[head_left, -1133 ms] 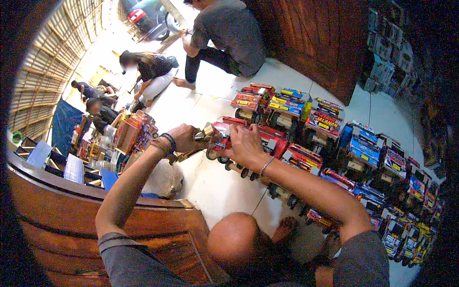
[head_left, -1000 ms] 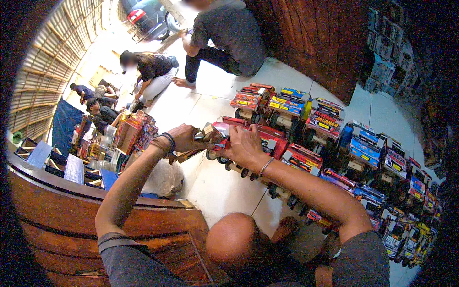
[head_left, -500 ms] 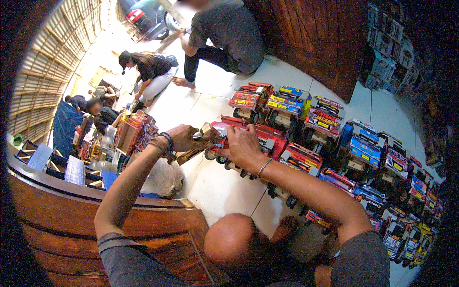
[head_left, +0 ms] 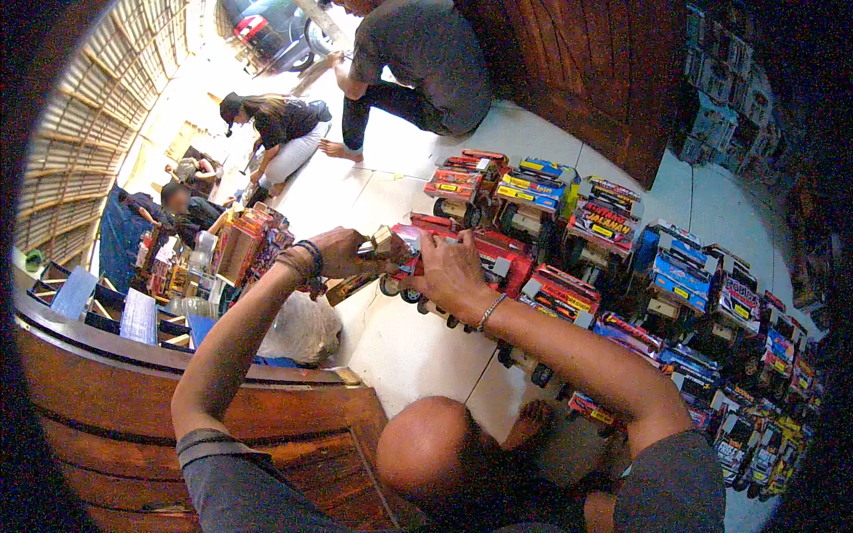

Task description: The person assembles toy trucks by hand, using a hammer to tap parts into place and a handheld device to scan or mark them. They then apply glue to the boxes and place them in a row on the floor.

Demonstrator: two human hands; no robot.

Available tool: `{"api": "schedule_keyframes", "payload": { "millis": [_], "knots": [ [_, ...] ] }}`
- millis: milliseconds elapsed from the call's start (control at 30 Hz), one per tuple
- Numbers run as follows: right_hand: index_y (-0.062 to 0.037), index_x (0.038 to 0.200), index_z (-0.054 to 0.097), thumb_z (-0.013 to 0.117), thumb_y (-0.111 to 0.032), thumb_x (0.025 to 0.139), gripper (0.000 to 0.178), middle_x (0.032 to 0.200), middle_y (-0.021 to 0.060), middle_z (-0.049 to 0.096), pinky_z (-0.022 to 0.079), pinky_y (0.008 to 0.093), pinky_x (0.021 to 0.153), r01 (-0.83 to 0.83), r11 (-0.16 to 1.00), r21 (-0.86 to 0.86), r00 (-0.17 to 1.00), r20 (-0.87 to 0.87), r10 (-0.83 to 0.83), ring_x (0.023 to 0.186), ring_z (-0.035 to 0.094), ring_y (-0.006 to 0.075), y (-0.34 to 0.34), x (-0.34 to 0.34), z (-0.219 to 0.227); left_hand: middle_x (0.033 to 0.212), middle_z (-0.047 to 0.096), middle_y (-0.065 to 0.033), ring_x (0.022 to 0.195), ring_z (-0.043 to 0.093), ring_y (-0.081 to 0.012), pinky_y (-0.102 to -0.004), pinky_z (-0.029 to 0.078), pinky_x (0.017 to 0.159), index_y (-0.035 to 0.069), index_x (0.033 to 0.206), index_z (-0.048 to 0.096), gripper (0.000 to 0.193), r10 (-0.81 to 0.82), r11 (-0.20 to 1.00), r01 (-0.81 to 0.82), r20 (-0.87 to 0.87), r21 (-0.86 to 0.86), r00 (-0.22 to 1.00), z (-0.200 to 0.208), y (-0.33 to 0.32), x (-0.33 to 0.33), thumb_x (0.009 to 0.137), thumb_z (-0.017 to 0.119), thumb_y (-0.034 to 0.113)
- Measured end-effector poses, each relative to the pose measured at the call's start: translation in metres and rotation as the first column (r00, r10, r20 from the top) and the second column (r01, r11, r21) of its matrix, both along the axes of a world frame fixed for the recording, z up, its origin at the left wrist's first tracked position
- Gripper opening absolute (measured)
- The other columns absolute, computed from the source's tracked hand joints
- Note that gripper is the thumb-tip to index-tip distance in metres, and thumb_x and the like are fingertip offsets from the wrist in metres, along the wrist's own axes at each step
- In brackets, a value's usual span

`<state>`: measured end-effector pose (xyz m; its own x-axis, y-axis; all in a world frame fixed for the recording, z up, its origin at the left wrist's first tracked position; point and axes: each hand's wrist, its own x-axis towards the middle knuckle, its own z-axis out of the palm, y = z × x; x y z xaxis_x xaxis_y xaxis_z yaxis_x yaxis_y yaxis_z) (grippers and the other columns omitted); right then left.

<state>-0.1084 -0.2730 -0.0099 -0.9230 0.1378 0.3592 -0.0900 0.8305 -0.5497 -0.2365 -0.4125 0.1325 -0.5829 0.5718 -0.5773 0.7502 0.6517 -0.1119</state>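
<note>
Left hand (head_left: 338,254) grips a gold-toned piece (head_left: 382,242) beside a red toy truck (head_left: 505,250), which right hand (head_left: 450,275) clasps, apparently for steadiness.

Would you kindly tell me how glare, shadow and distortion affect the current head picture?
Head view, upper left: glare nearly whites out the background; head view, upper right: grainy shadow dims the stacked packs; head view, lower left: fisheye bending curves the wooden panel; head view, centre: the left hand and right hand show fairly clearly.

Both arms (head_left: 251,342) forward, fingers (head_left: 432,251) bent
</note>
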Motion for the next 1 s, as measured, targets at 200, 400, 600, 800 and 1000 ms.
{"api": "schedule_keyframes", "payload": {
  "millis": [200,400,600,800,1000],
  "knots": [
    [0.0031,0.118,0.052,0.071,-0.059,0.08,0.076,0.098,0.0179,0.069,0.038,0.0502,0.093,-0.007,0.999,-0.037,0.999,0.034,0.009,0.09,0.069,0.0311,-0.001,0.002,0.003,0.092,0.072,-0.0234,0.084,0.072,-0.0363,-0.0452,0.056,0.073,-0.001,0.103,0.069,0.058,0.009,1.0,-0.009,-0.02,-0.015,1.0,0.001,0.001,0.001,0.086,0.068,0.054],
    [0.0031,0.117,0.052,0.072,-0.057,0.08,0.074,0.1,0.0178,0.069,0.037,0.05,0.094,0.029,1.0,0.003,0.999,-0.032,-0.029,0.092,0.068,0.0306,-0.003,-0.001,0.0,0.092,0.072,-0.0236,0.084,0.072,-0.0367,-0.0449,0.055,0.073,-0.002,0.102,0.069,0.057,0.039,0.999,-0.038,0.011,-0.013,0.999,0.004,0.001,0.002,0.086,0.069,0.052],
    [0.003,0.118,0.052,0.072,-0.057,0.079,0.074,0.103,0.0169,0.068,0.037,0.0492,0.094,0.005,1.0,0.004,0.999,0.054,-0.005,0.094,0.067,0.0302,-0.001,0.002,0.001,0.091,0.072,-0.0245,0.085,0.072,-0.0373,-0.0455,0.055,0.073,-0.004,0.101,0.069,0.058,0.01,1.0,-0.01,0.028,0.0,1.0,0.002,0.002,-0.002,0.086,0.068,0.052],
    [0.0035,0.12,0.052,0.073,-0.057,0.079,0.076,0.103,0.0168,0.068,0.037,0.0492,0.095,0.015,1.0,0.028,0.999,0.029,-0.016,0.094,0.067,0.0299,-0.004,-0.001,-0.003,0.085,0.072,-0.024,0.078,0.072,-0.0373,-0.0465,0.055,0.07,-0.003,0.097,0.07,0.057,-0.024,1.0,0.025,0.004,-0.009,1.0,-0.004,0.004,-0.003,0.087,0.068,0.053],
    [0.0044,0.122,0.052,0.073,-0.057,0.079,0.078,0.102,0.0165,0.069,0.037,0.0504,0.096,0.041,0.997,0.071,0.999,-0.019,-0.04,0.094,0.068,0.0301,-0.005,-0.002,-0.007,0.073,0.07,-0.0225,0.066,0.07,-0.0345,-0.0451,0.055,0.065,-0.003,0.084,0.071,0.07,-0.023,0.999,0.022,0.015,0.031,1.0,-0.006,0.003,-0.001,0.084,0.063,0.066]
  ]
}}
